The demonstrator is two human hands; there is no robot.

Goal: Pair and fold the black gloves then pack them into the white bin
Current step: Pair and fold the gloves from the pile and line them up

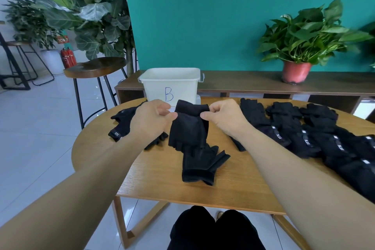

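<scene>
Over table (154,176), both hands (151,117) (222,116) pinching glove (188,128) (black)

Potted plant (300,46), stool (95,67), table (162,178)

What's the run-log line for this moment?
stage: folding | left hand: pinches glove | right hand: pinches glove | white bin: interior unseen

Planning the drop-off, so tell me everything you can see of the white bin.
The white bin is a rectangular open-topped tub, plastic by its look, upright, with a blue handwritten B on its near wall and a small handle at each end of the rim. It stands at the far edge of the wooden table, a flat white piece showing at its right foot. Its inside is hidden from this angle.
</scene>
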